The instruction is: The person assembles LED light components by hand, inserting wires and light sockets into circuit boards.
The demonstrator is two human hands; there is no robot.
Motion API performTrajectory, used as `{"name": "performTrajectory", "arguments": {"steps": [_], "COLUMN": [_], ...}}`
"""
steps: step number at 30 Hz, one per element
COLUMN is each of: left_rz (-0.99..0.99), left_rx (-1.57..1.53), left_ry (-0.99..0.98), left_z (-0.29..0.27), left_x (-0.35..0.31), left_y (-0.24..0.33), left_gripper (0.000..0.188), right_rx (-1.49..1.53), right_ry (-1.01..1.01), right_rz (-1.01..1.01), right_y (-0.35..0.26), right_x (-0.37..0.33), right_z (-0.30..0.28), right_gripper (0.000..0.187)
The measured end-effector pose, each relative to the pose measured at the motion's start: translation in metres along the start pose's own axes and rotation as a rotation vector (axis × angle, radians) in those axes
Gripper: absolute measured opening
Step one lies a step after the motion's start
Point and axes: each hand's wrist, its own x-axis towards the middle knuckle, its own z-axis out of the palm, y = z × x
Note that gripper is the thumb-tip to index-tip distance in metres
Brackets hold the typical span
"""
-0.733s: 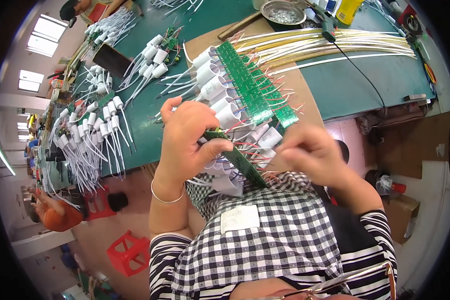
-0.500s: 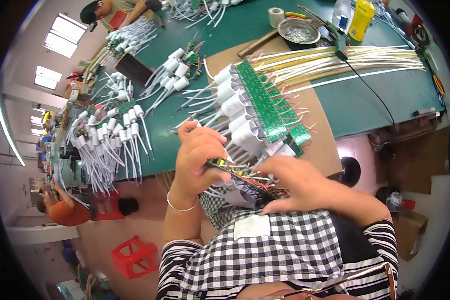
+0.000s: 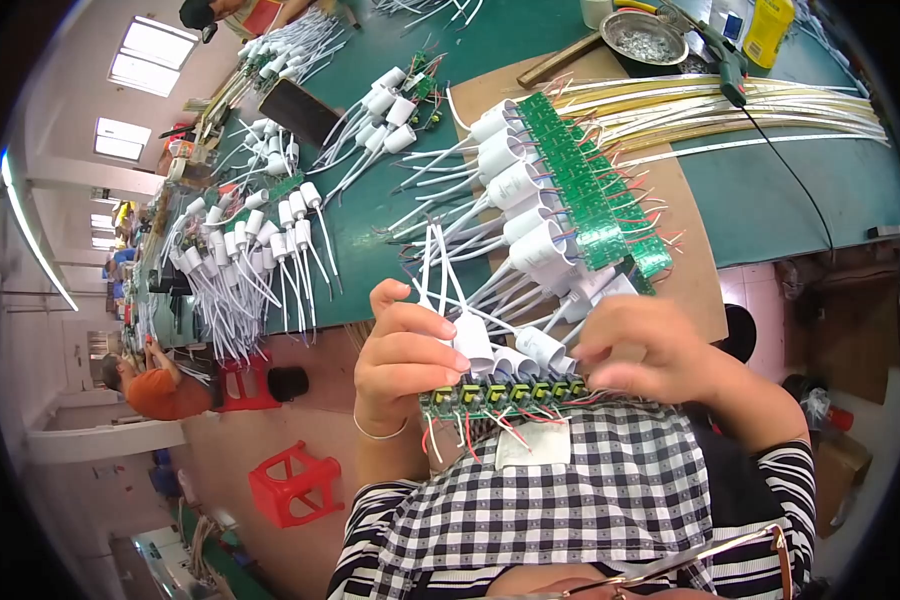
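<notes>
Close to my body I hold a circuit board strip (image 3: 510, 393) with a row of yellow and black components and red and white wires along its near edge. White cylindrical housings (image 3: 473, 343) with white leads stand along its far side. My left hand (image 3: 407, 348) is closed around the strip's left end, its fingers against a housing. At the right end, my right hand (image 3: 645, 345) has curled fingers, with its thumb at the board's edge; its fingertips are partly hidden. Just beyond lie green circuit boards (image 3: 575, 185) with a row of white housings (image 3: 515, 185).
A brown board (image 3: 695, 270) lies under the green boards. Bundles of wired housings (image 3: 235, 260) cover the table's left. Farther right are long white and yellow strips (image 3: 770, 115), a green glue gun (image 3: 732, 78), a metal bowl (image 3: 645, 40) and a yellow bottle (image 3: 768, 32). A red stool (image 3: 295, 485) stands on the floor.
The strip has been turned in my hands, so its components and housings now show in a row. My right hand has moved up to its right end. The view has shifted slightly.
</notes>
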Motion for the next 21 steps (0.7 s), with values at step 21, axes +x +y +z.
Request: {"name": "performTrajectory", "arguments": {"steps": [21], "left_rz": [-0.262], "left_rx": [-0.058], "left_ry": [-0.263], "left_z": [0.008], "left_x": [0.062], "left_y": [-0.030], "left_gripper": [0.027], "right_rx": [-0.439], "right_ry": [0.228], "right_rz": [0.262], "right_y": [-0.010], "right_x": [0.025], "right_z": [0.030], "right_gripper": [0.024]}}
